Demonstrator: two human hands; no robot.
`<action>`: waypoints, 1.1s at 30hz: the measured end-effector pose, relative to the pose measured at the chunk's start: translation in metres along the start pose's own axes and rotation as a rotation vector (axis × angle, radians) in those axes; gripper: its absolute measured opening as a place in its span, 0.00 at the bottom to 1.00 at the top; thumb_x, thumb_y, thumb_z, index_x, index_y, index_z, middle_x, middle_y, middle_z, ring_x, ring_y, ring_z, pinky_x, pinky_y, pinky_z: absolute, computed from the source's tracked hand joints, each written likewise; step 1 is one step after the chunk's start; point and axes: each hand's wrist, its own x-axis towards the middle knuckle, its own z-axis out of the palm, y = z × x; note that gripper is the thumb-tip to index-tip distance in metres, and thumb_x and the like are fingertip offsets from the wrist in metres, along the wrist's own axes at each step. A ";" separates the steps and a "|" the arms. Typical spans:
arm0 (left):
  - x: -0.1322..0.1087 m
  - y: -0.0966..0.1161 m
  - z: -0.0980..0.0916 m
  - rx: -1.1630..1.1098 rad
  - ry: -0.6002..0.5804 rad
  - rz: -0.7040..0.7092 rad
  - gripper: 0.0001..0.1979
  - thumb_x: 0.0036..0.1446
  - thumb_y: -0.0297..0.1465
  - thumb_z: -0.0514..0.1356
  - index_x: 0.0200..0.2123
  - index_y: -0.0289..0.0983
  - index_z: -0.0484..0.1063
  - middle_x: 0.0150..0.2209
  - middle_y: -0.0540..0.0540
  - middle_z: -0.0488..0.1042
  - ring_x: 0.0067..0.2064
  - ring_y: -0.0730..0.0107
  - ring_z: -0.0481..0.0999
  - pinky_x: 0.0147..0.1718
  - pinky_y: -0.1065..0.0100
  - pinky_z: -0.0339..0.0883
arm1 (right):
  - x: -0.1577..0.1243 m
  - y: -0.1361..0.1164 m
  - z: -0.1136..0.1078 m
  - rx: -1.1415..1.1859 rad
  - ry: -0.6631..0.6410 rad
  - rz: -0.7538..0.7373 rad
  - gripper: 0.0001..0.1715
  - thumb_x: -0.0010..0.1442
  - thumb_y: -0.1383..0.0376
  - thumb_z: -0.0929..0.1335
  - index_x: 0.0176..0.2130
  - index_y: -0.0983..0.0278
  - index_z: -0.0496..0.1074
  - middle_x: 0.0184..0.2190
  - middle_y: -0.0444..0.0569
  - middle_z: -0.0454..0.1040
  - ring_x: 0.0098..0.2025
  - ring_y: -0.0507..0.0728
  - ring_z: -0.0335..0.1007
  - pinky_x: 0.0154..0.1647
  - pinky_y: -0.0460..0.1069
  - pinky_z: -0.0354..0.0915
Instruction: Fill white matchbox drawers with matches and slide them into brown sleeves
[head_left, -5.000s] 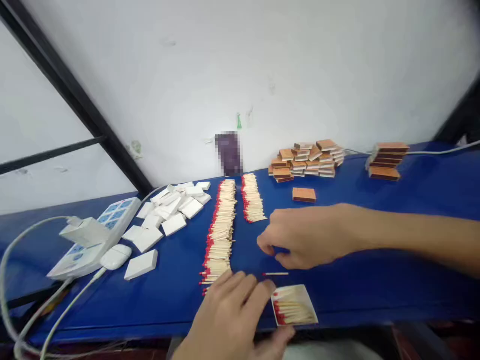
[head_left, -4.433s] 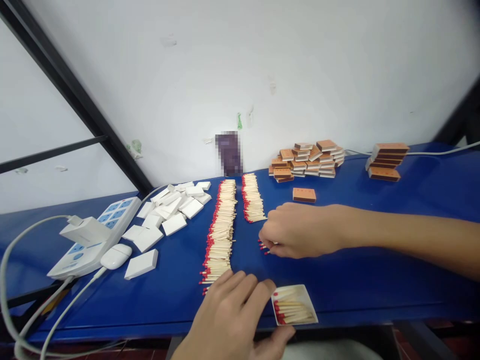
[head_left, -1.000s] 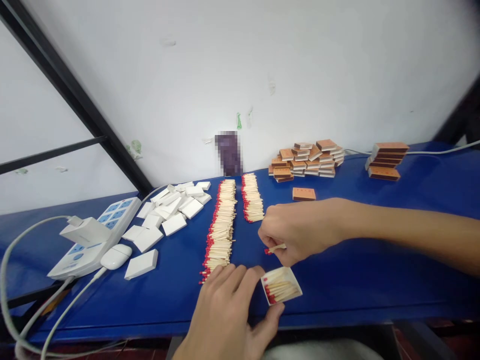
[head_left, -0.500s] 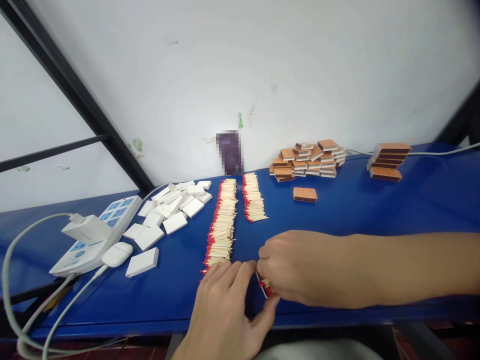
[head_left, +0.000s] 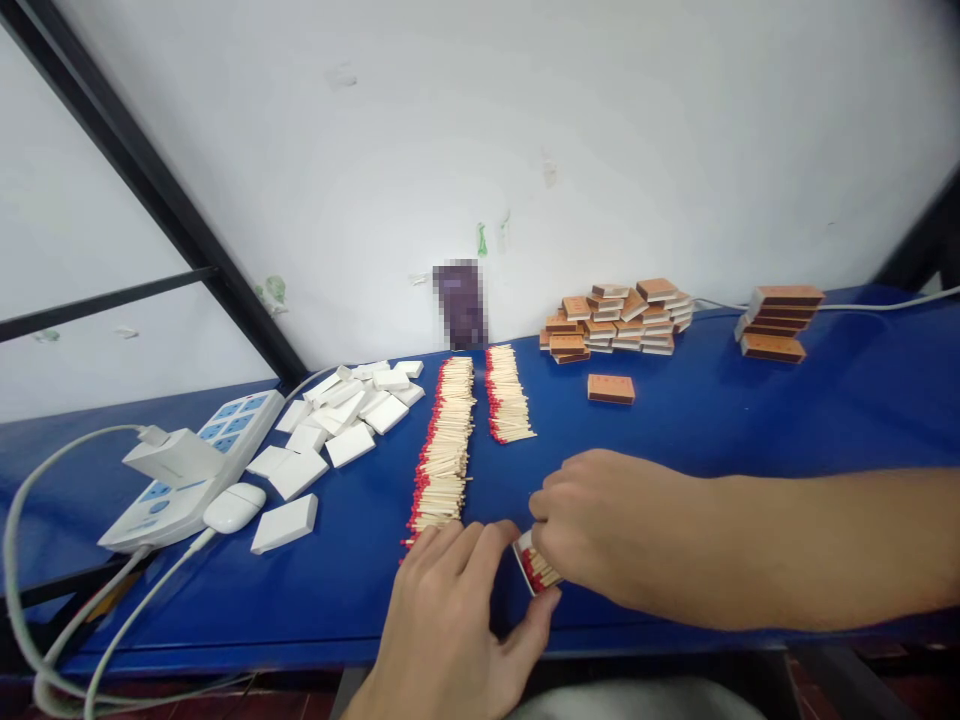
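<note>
A white matchbox tray [head_left: 524, 541] with red-headed matches [head_left: 541, 572] in it lies near the table's front edge. Thumb and index finger of my left hand [head_left: 450, 610] grip the tray at its two near-left corners. Over the tray's right part is my right hand [head_left: 589, 510], fingers curled and closed; whatever is between the fingertips is hidden. Just beyond my left hand runs a long row of loose matches [head_left: 444, 440], heads to the left. A shorter row of matches [head_left: 510, 395] lies to its right.
White trays [head_left: 351, 446] are heaped at the left, beside a power strip [head_left: 247, 425] with cables and a white earbud case [head_left: 235, 509]. Orange matchbox sleeves [head_left: 630, 325] are piled at the back right. A single sleeve [head_left: 610, 390] lies in front, and a stack [head_left: 776, 325] stands farther right.
My right hand has shifted slightly right over the tray, uncovering more of the matches in it. My left hand has stayed in place on the tray.
</note>
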 end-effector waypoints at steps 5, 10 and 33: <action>-0.001 0.000 -0.001 0.010 0.007 0.013 0.13 0.58 0.34 0.62 0.45 0.38 0.68 0.30 0.47 0.73 0.33 0.60 0.75 0.26 0.65 0.62 | 0.000 0.001 -0.006 0.013 0.025 0.000 0.12 0.48 0.74 0.71 0.22 0.62 0.66 0.23 0.43 0.70 0.22 0.52 0.58 0.23 0.51 0.43; -0.001 -0.001 0.000 0.019 0.008 0.027 0.13 0.59 0.34 0.61 0.45 0.37 0.67 0.30 0.47 0.73 0.32 0.60 0.75 0.26 0.65 0.63 | 0.000 -0.001 -0.017 -0.006 -0.045 0.014 0.11 0.46 0.73 0.73 0.23 0.62 0.67 0.23 0.44 0.71 0.22 0.52 0.59 0.23 0.50 0.43; -0.002 0.000 0.000 0.004 -0.003 0.024 0.12 0.59 0.34 0.61 0.45 0.38 0.68 0.28 0.49 0.71 0.33 0.60 0.75 0.29 0.64 0.63 | -0.005 0.000 -0.025 0.026 -0.034 0.018 0.11 0.53 0.74 0.69 0.22 0.63 0.68 0.19 0.43 0.68 0.19 0.51 0.55 0.23 0.50 0.42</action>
